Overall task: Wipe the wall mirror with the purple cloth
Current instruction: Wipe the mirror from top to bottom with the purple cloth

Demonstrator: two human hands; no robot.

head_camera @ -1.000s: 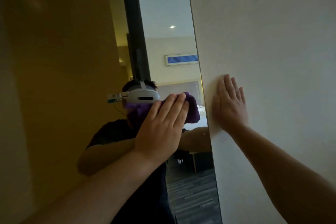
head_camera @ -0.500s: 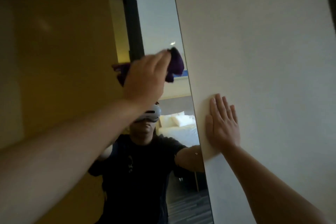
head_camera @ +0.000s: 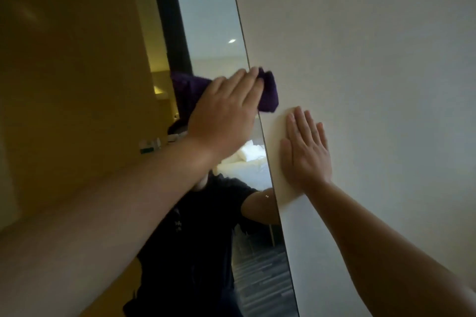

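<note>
The purple cloth [head_camera: 268,91] is lying bunched against the wall mirror [head_camera: 213,20] at its right edge, spilling onto the white wall [head_camera: 360,59]. The left hand [head_camera: 226,110] is pressing it flat with straight fingers, the cloth poking out at two o'clock from the palm. The mirror's long axis is running twelve to six, so unwiped glass probably lies toward six. The right hand [head_camera: 305,152] is resting flat on the wall at four o'clock, fingers straight.

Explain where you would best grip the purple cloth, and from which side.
Pinch the bunched end of the cloth that sticks out past the left hand, coming from the right over the wall. The flat hand covers the rest.
</note>
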